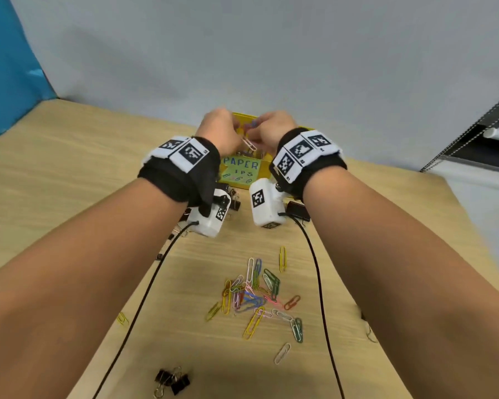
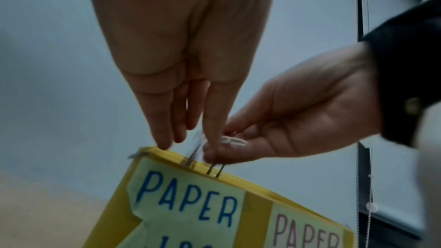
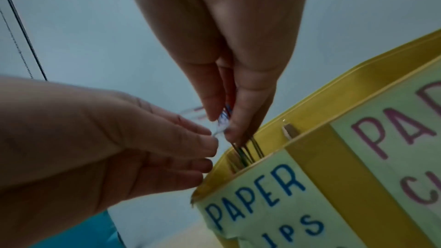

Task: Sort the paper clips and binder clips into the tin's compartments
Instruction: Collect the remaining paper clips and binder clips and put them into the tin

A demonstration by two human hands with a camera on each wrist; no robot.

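Note:
The yellow tin (image 1: pixel 244 184) stands at the table's far middle, with a blue "PAPER CLIPS" label on its left compartment and a pink one on its right (image 3: pixel 322 157). Both hands meet just above the left compartment. My right hand (image 3: pixel 223 120) pinches a small bunch of blue and white paper clips (image 3: pixel 224 118) between thumb and fingers. My left hand (image 2: pixel 190 139) reaches in from the left and pinches a pale pink paper clip (image 1: pixel 249 144), which dangles between the hands. Thin metal wires (image 3: pixel 248 150) stick up out of the left compartment. The tin's inside is hidden.
A loose pile of coloured paper clips (image 1: pixel 257 292) lies on the wooden table near me. Black binder clips sit at the front edge (image 1: pixel 172 380) and beside the tin (image 1: pixel 298 210). Two black cables trail from the wrist cameras. A grey wall is behind the tin.

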